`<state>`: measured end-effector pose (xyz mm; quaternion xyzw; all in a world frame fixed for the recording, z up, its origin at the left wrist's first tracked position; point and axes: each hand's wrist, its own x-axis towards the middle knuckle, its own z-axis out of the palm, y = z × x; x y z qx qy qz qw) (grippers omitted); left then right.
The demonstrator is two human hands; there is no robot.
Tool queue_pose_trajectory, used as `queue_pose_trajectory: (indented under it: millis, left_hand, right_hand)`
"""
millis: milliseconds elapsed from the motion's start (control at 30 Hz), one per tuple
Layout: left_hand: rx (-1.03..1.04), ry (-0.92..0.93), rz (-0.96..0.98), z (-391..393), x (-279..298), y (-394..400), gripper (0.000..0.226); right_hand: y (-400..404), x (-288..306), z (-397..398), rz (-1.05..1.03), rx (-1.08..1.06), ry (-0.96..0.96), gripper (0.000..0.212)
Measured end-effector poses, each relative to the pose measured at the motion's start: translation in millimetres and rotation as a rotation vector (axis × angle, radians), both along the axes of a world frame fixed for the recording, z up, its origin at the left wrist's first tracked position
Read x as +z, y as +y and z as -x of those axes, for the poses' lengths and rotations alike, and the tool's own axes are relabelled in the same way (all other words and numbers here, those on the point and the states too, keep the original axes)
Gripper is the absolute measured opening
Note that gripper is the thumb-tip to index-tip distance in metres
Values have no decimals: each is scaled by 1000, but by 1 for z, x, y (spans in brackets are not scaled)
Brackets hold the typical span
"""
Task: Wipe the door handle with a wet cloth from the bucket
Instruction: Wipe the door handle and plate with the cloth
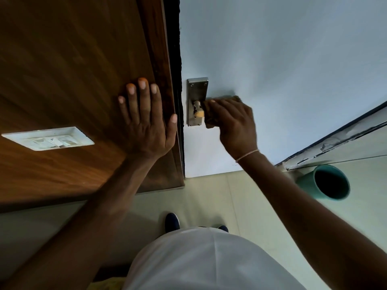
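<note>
Now right hand [232, 124] clenched around brownish cloth [209, 118] on steel door handle [198, 110] (left hand [146, 120] flat, released).

Door handle [199, 114] lever mostly hidden under cloth [209, 120] and right hand [234, 124]; fingers blurred.

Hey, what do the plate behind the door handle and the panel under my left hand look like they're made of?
The handle plate looks like brushed metal, probably steel: grey, dull sheen, screw heads at its top corners. The panel under the left hand looks like wood or wood-look laminate: brown grain streaks with a smooth, slightly glossy face. Which one, I cannot tell.
</note>
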<state>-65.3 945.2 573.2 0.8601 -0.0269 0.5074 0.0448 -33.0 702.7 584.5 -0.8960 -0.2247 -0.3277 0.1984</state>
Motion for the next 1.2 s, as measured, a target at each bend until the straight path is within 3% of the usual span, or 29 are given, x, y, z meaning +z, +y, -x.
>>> queue_pose_trajectory:
  millis: [133,400,667,833,1067,1200]
  left_hand:
    - [-1,-16,0,-1,0,1,81]
    - [1,-2,0,4,2,0,80]
    - [1,28,-5,6,4,-1,85]
    - [-3,32,-16,8,5,-1,80]
    - [17,26,-9,7,6,-7,81]
    - [22,28,-1,7,7,-10,84]
  right_hand:
    - [-25,-7,-10,-30,-78,53,34]
    - [49,-8,7,-55,27,7,38]
    - [33,-1,-14,237,233,-132,34]
    - [4,-1,-14,175,132,-67,43]
    - [-23,15,-34,288,160,60,50]
    - [-19,22,-37,333,177,61,36]
